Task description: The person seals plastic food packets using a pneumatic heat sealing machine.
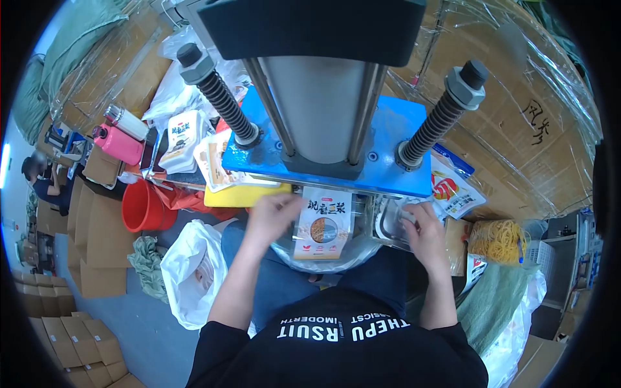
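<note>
A printed pouch (323, 223) with dark lettering and a round picture of beans lies under the front edge of the blue press plate (388, 139). My left hand (275, 218) has its fingers closed at the pouch's upper left edge. Just right of the pouch is a shiny, clear or metallic piece (391, 223) with a dark curved line. My right hand (424, 231) is at that piece's right side, thumb and fingers bent together; what they pinch is hard to see. The press's upper parts hide what lies beneath the plate.
A yellow block (242, 195) and white printed packs (184, 139) sit left of the press. Further left are a red bucket (147, 205) and a white bag (194, 271). Yellow bands (497, 242) lie at right. Another person (52, 184) is far left.
</note>
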{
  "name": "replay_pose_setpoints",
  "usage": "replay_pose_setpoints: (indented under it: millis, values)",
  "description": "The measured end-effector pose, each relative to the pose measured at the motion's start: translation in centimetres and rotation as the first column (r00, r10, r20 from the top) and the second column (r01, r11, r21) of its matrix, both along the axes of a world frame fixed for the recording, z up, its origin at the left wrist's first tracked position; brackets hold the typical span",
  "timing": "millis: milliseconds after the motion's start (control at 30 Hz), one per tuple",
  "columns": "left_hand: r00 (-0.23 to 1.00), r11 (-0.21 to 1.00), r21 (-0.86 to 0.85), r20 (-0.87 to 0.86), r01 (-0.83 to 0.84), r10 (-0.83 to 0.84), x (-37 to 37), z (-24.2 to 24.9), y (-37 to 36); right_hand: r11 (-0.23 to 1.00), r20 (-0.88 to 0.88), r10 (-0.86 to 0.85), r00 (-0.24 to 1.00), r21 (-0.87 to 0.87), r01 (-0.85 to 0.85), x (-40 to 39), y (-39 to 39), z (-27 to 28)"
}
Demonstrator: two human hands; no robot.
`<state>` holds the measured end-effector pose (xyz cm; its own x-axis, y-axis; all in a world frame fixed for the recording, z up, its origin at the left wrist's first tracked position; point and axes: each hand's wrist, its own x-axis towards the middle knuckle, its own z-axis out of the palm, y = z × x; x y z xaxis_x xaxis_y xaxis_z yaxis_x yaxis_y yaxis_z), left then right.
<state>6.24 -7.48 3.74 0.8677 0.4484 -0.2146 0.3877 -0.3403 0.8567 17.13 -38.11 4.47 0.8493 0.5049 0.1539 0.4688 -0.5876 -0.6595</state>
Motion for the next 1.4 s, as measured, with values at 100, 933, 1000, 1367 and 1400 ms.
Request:
replay_pose_setpoints:
  millis: [100, 933, 1000, 1367, 1400]
  values:
    - [0.941, 0.660, 0.724, 0.330, -0.202, -0.074, -0.9, 1.7, 4.7, 0.960, -0.056, 0.048, 0.997, -0.273, -0.061, 0.2, -1.2, 0.6]
    - [0.967, 0.880, -0.405, 0.146, 0.250, -0.208, -5.9, 0.3, -4.9, 0.846, -0.241, 0.515, 0.822, 0.294, -0.444, -1.8, 6.9, 4.3]
    - [0.982, 0.742, -0.645, 0.087, 0.183, -0.167, -6.0, -0.7, -5.6, 0.861, -0.311, 0.468, 0.827, 0.373, -0.346, -2.2, 7.0, 3.0]
    - [0.966, 0.530, -0.839, 0.026, -0.119, 0.258, 0.3, -4.7, -4.2, 0.992, 0.124, -0.113, 0.986, -0.048, 0.119, -0.1, 0.1, -1.7]
    - [0.968, 0.540, -0.836, 0.049, -0.096, 0.248, 0.4, -4.7, -4.2, 0.988, 0.224, -0.074, 0.972, -0.112, 0.102, -0.4, -0.1, -2.4]
